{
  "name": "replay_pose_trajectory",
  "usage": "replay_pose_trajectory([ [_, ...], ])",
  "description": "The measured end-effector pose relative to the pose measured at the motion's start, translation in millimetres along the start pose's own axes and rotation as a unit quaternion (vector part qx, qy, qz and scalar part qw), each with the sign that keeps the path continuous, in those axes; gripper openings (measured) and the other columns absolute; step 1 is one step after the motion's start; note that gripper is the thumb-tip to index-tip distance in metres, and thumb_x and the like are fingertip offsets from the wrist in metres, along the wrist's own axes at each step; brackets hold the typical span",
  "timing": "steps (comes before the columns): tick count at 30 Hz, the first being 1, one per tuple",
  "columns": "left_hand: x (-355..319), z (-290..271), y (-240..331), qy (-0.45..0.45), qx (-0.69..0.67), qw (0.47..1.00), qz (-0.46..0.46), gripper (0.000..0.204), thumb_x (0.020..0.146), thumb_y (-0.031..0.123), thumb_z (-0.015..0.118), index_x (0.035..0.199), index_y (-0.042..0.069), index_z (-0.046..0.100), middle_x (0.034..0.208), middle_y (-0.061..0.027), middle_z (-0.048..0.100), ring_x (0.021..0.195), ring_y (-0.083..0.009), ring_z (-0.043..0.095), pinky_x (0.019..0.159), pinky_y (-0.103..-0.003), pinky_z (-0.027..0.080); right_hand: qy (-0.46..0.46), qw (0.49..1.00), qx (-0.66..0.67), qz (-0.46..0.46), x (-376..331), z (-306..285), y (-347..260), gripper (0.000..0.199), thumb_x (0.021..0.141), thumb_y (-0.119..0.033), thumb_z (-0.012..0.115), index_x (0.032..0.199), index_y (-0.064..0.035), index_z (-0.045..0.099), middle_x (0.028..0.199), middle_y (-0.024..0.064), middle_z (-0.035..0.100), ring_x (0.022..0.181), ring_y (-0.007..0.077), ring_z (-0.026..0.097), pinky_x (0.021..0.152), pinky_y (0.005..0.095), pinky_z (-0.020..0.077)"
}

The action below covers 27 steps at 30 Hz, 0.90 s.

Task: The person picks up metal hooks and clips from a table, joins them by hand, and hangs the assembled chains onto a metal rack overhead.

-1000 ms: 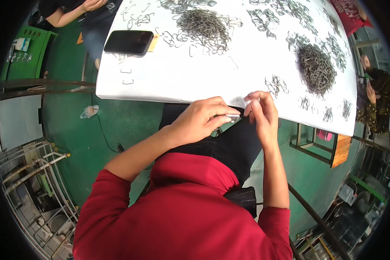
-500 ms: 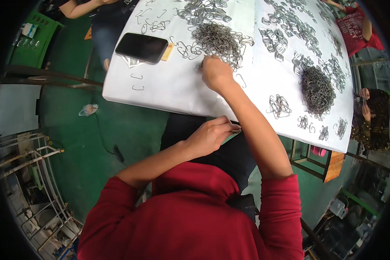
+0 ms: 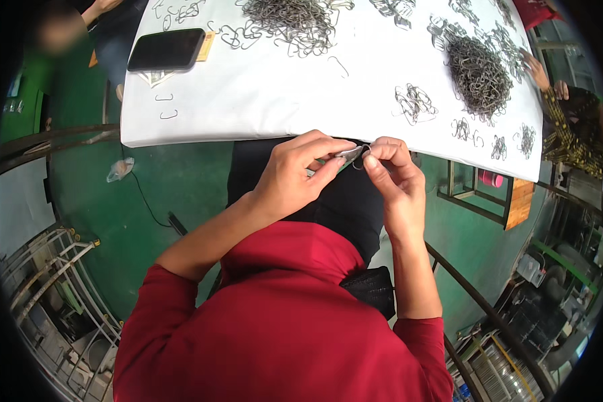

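Note:
My left hand (image 3: 295, 175) and my right hand (image 3: 392, 173) meet just below the near edge of the white table (image 3: 261, 100). The left fingers pinch a small grey metal strip (image 3: 349, 154). Against its end, the right fingertips hold a bent wire hook (image 3: 363, 161). Both hands hover above my dark lap, apart from the table top. A heap of wire hooks (image 3: 291, 17) lies on the table straight ahead, and a darker, denser heap (image 3: 479, 67) lies to the right.
A black phone (image 3: 166, 49) rests on the table's left part, with loose hooks (image 3: 169, 115) near it. Small hook clusters (image 3: 414, 104) dot the right side. Another person's hand (image 3: 536, 67) reaches in at the far right. Green floor, metal racks and a wooden stool surround me.
My right hand, stretched out to the hook heap half a second ago, has come back to my left hand at the table edge and now holds a hook against the strip.

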<state>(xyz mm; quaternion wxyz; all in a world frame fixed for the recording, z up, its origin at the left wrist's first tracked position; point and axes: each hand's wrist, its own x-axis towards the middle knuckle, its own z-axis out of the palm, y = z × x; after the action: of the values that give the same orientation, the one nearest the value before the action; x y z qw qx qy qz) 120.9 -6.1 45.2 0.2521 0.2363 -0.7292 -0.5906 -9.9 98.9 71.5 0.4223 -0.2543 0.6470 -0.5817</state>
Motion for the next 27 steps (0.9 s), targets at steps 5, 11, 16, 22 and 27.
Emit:
replay_pose_trajectory([
  [5,-3.2,5.4,-0.3,-0.011,0.016,1.0,0.019,0.027,0.08,-0.005,0.06,0.107,0.0,0.062,0.092,-0.0104,0.063,0.077,-0.013,0.062,0.063,-0.024,0.055,0.06,0.996,-0.004,-0.06,2.5,7.2,14.7,0.004,0.084,-0.006,0.062,0.084,-0.0026,0.062,0.099,0.003,0.047,0.085,0.0098,0.048,0.069,0.0216,0.0405],
  [11,19.0,-2.1,-1.9,0.032,0.051,0.995,0.084,0.033,0.079,0.0,0.063,0.112,0.004,0.061,0.088,-0.0106,0.063,0.07,-0.0171,0.062,0.06,-0.028,0.052,0.107,0.983,-0.057,-0.136,-0.8,6.9,19.5,0.007,0.082,-0.009,0.063,0.085,-0.0046,0.059,0.096,0.0059,0.049,0.088,0.0159,0.046,0.076,0.0263,0.038],
  [16,152.6,-3.5,-41.0,0.052,0.208,0.953,0.215,0.02,0.08,0.01,0.063,0.099,0.004,0.066,0.088,-0.0116,0.062,0.081,-0.0251,0.06,0.07,-0.035,0.049,0.103,0.976,-0.09,-0.168,-0.3,3.6,18.5,0.008,0.081,-0.01,0.064,0.084,-0.0036,0.059,0.095,0.0074,0.049,0.089,0.0185,0.047,0.078,0.0286,0.0386],
  [22,291.7,71.9,-86.3,0.001,0.404,0.894,0.196,0.01,0.077,0.01,0.062,0.083,0.003,0.064,0.097,-0.0147,0.059,0.092,-0.0336,0.057,0.079,-0.043,0.048,0.125,0.976,-0.072,-0.166,2.2,-11.3,20.4,0.008,0.08,-0.006,0.063,0.084,-0.0025,0.058,0.092,0.0103,0.051,0.087,0.0224,0.05,0.077,0.0314,0.0417],
  [27,322.4,46.7,-67.6,-0.107,0.454,0.881,0.083,0.028,0.072,0.016,0.066,0.097,0.005,0.061,0.093,-0.0146,0.062,0.09,-0.0323,0.059,0.079,-0.042,0.047,0.082,0.975,-0.106,-0.177,-3.6,-4.9,4.5,0.01,0.081,-0.01,0.066,0.087,-0.0044,0.061,0.095,0.0092,0.052,0.09,0.0215,0.052,0.08,0.0302,0.0429],
])
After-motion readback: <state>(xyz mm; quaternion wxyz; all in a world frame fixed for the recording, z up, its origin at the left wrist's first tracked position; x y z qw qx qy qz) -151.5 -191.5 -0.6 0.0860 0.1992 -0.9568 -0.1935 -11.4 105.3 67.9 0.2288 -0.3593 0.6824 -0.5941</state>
